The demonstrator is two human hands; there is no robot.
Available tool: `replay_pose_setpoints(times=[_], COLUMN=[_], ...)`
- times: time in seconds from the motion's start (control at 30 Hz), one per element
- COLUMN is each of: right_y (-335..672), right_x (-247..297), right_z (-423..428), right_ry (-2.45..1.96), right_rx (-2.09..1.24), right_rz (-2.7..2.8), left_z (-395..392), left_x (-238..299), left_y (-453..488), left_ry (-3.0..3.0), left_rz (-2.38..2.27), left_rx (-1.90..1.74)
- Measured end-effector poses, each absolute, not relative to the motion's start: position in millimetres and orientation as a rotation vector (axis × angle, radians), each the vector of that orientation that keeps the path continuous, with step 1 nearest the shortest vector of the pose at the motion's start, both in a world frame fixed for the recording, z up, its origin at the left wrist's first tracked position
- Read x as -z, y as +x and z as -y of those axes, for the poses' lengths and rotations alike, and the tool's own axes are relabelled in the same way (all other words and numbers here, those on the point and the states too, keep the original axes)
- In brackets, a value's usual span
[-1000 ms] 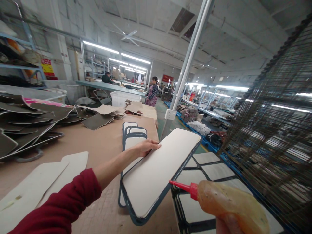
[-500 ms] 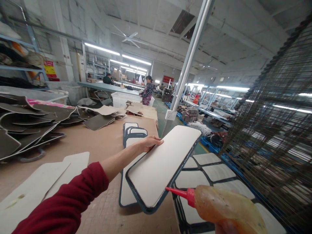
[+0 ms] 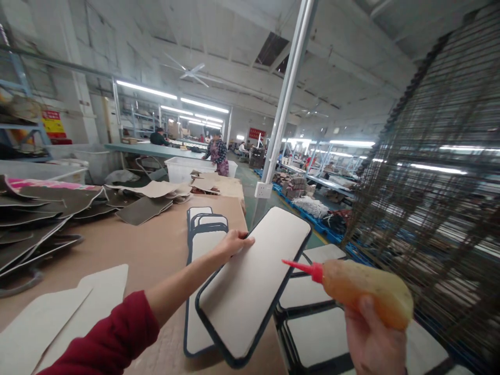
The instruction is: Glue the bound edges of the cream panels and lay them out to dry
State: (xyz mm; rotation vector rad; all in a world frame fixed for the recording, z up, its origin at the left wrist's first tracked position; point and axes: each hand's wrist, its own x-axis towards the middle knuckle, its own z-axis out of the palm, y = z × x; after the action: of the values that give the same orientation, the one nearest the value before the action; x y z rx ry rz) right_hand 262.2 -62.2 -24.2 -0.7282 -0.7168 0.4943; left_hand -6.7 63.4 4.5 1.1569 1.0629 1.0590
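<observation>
My left hand (image 3: 233, 242) grips the left edge of a long white panel with a dark rim (image 3: 253, 281) and holds it tilted above the table edge. My right hand (image 3: 373, 338) is wrapped round an amber squeeze bottle (image 3: 365, 291), whose red nozzle (image 3: 302, 268) points left just over the panel's right rim. A stack of similar dark-rimmed panels (image 3: 203, 229) lies on the brown table (image 3: 148, 245) under my left forearm. More white panels (image 3: 324, 328) lie on a lower surface below the bottle.
Dark cut sheets (image 3: 39, 213) are piled at the table's left, pale board pieces (image 3: 66, 312) near its front. A wire rack (image 3: 437, 182) fills the right side. A metal pole (image 3: 285, 104) rises behind the table. A person in a patterned top (image 3: 216, 153) stands far back.
The bottle has risen and its nozzle now sits over the panel's right rim instead of below it. The panel has shifted slightly toward me. The far person has walked left.
</observation>
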Motion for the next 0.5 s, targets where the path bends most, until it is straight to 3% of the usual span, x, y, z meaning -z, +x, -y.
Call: replay_pose_setpoints(times=[0.27,0.5], right_y=[279,263], right_x=[9,74], right_z=[29,62], right_ry=[-0.734,-0.866], right_rx=[-0.374,-0.444], right_rz=[0.654,0.755], left_z=[-42,-51], left_x=[-10,-12], left_y=[-4,-3], left_ry=[1.276,1.231], left_rz=[-0.822,-0.838], left_rx=[-0.852,-0.848])
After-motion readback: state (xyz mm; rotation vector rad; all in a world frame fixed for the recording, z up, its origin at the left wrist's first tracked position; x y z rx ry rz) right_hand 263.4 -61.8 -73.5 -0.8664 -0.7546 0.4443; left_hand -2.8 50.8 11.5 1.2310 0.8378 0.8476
